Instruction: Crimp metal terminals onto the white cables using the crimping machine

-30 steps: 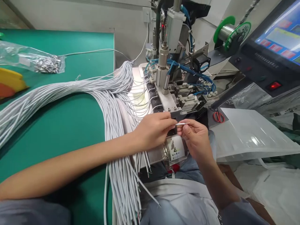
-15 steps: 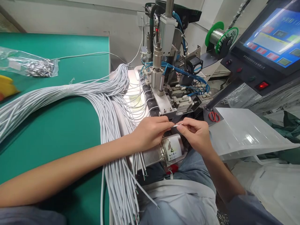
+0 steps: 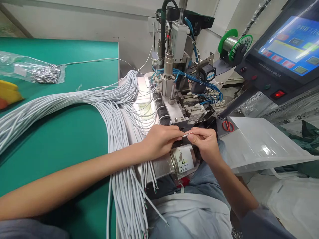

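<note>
Between my two hands, in front of the machine, a thin white cable end (image 3: 185, 135) shows. My left hand (image 3: 163, 139) pinches it from the left, fingers closed. From the right, my right hand (image 3: 204, 141) pinches its tip between thumb and forefinger. Just beyond my fingers stands the machine's metal head (image 3: 175, 116) with its cylinders and blue air hoses. A big bundle of white cables (image 3: 117, 132) lies under and beside my left forearm, some ends hanging toward my lap. Below my hands is a metal cylinder with a white label (image 3: 184, 158).
A screen panel (image 3: 290, 44) and a green solder wire spool (image 3: 235, 43) stand at the right. Red-handled scissors (image 3: 227, 126) lie near a white plastic sheet (image 3: 266, 139). On the green table (image 3: 72, 132) are a bag of small metal parts (image 3: 46, 73) and a yellow object (image 3: 10, 94).
My right hand has shifted slightly left, its fingers closer to my left fingertips. Less of the cable end shows clearly between them. The view has moved a little.
</note>
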The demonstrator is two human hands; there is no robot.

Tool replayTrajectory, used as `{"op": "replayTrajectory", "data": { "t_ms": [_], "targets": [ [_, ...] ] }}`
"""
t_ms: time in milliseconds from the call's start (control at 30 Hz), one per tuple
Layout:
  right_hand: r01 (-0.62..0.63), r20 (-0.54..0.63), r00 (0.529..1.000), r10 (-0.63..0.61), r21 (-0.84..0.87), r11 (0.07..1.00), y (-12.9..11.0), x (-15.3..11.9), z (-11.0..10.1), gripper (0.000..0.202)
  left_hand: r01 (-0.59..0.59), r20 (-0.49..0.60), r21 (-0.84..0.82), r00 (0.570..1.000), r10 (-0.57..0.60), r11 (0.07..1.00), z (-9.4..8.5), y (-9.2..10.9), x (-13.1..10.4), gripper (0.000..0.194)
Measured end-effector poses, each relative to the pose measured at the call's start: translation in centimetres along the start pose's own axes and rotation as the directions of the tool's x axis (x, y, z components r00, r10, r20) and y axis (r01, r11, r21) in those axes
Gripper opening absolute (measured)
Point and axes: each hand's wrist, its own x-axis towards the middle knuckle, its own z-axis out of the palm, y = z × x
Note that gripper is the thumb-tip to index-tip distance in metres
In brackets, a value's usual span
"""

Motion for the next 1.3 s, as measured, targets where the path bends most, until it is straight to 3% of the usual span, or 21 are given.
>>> {"op": "replayTrajectory", "data": {
  "t_ms": [100, 167, 233, 333, 433, 533, 667, 767, 900, 1033, 1300],
  "targets": [
    [-0.010, 0.103, 0.994, 0.022, -0.124, 0.992, -0.9, 0.6, -1.1, 0.014, -0.229, 0.050, 0.390, 0.972, 0.228, 0.892, -0.5, -0.3, 0.3, 0.029],
    [-0.024, 0.120, 0.992, 0.047, -0.184, 0.983, -1.2, 0.7, -1.2, 0.014, -0.282, 0.094, 0.501, 0.958, 0.273, 0.818, -0.7, -0.2, 0.4, 0.029],
    [-0.051, 0.067, 0.996, 0.064, -0.179, 0.982, -1.2, 0.6, -0.8, 0.015, -0.229, 0.079, 0.482, 0.973, 0.218, 0.846, -0.6, 0.1, 0.4, 0.028],
    [-0.080, -0.044, 0.996, 0.077, -0.066, 0.995, -0.7, 0.0, 0.2, 0.017, -0.083, 0.020, 0.274, 0.997, 0.081, 0.958, 0.1, 0.5, 0.1, 0.027],
    [-0.098, -0.086, 0.992, 0.096, -0.011, 0.995, 0.2, -0.5, 0.5, 0.019, 0.028, 0.097, 0.089, 0.995, -0.036, 0.996, 0.6, 0.7, -0.2, 0.027],
    [-0.138, -0.061, 0.989, 0.135, -0.056, 0.989, 1.5, -0.3, 0.0, 0.021, 0.111, 0.256, 0.175, 0.954, -0.155, 0.978, 0.8, 0.8, -0.2, 0.026],
    [-0.205, 0.008, 0.979, 0.205, -0.058, 0.977, 3.5, 0.2, -0.7, 0.022, 0.114, 0.409, 0.348, 0.875, -0.260, 0.931, 0.9, 0.9, 0.2, 0.027],
    [-0.238, 0.014, 0.971, 0.239, -0.048, 0.970, 4.5, 0.4, -0.4, 0.022, 0.101, 0.445, 0.364, 0.855, -0.268, 0.926, 1.1, 0.7, 0.2, 0.030],
    [-0.256, 0.004, 0.967, 0.256, -0.020, 0.967, 5.0, 0.5, 0.2, 0.021, 0.096, 0.423, 0.362, 0.870, -0.255, 0.927, 1.3, 0.3, 0.0, 0.030],
    [-0.264, -0.002, 0.964, 0.264, 0.022, 0.964, 4.8, 0.5, 0.5, 0.019, 0.039, 0.443, 0.369, 0.871, -0.213, 0.929, 1.1, 0.3, -0.1, 0.043],
    [-0.249, -0.031, 0.968, 0.249, 0.026, 0.968, 4.2, 0.4, 0.3, 0.017, -0.038, 0.474, 0.376, 0.866, -0.156, 0.926, 1.1, 0.3, -0.3, 0.041]
  ]
}}
